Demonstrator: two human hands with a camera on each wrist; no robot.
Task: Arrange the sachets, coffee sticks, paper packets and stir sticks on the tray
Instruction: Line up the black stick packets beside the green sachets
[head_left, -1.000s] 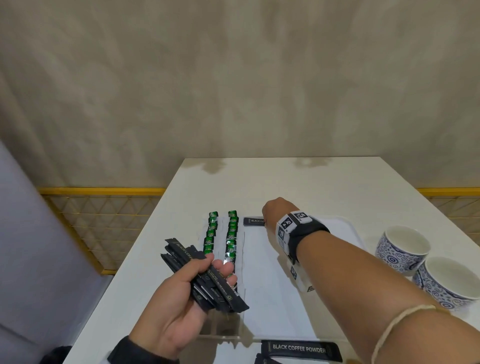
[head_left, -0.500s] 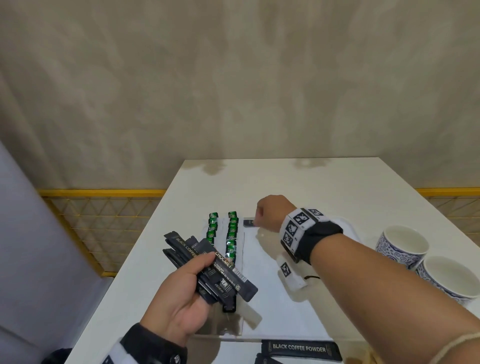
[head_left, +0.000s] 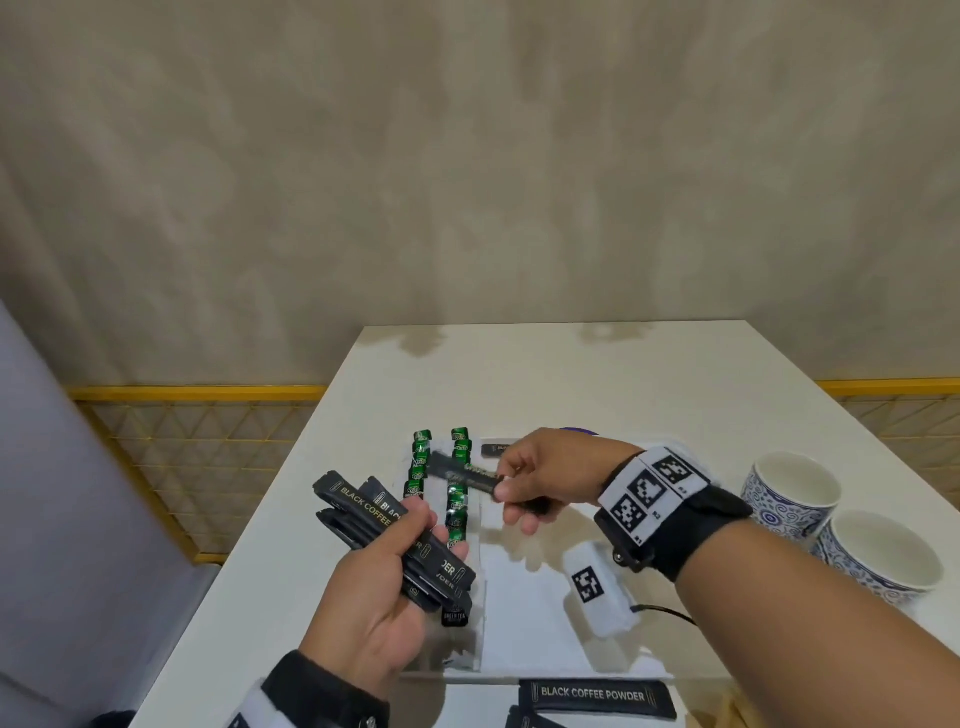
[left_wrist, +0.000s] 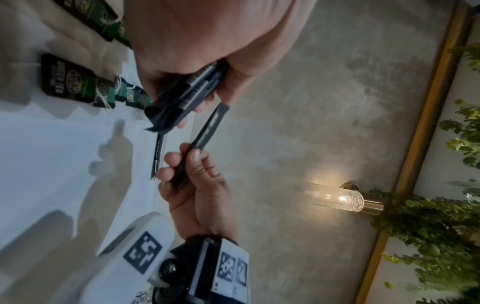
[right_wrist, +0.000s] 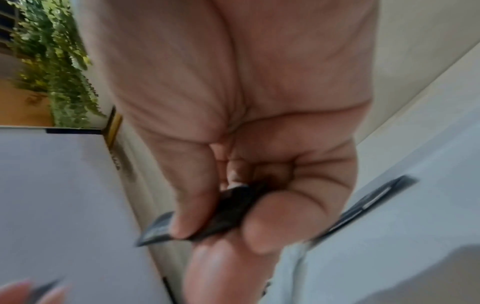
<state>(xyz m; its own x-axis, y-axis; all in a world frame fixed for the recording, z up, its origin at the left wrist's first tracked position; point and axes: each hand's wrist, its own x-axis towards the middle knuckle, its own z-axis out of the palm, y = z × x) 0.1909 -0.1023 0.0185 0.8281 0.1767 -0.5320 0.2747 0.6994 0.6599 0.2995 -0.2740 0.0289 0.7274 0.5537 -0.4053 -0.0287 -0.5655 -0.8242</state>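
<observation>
My left hand (head_left: 410, 551) grips a fanned bundle of black coffee sticks (head_left: 374, 512) above the near left part of the clear tray (head_left: 524, 613). My right hand (head_left: 511, 480) pinches one black coffee stick (head_left: 467, 474) above the tray, over the green sachets. Two columns of green tea sachets (head_left: 457, 486) lie in the tray's left compartments. One black coffee stick (head_left: 493, 449) lies flat at the tray's far end. The left wrist view shows the bundle (left_wrist: 187, 96) in my fingers and the single stick (left_wrist: 205, 135) held by the right hand (left_wrist: 192, 164). The right wrist view shows thumb and fingers on the stick (right_wrist: 221, 218).
Two blue-patterned white cups (head_left: 789, 488) (head_left: 883, 556) stand at the right of the white table (head_left: 571, 374). More black coffee powder sticks (head_left: 592, 696) lie at the near edge. A white tagged device (head_left: 597, 587) hangs under my right wrist. A yellow mesh rail (head_left: 208, 457) runs on the left.
My right hand has left the far end of the tray, where one stick now lies, come back toward the left hand and taken one stick. The left hand has risen slightly.
</observation>
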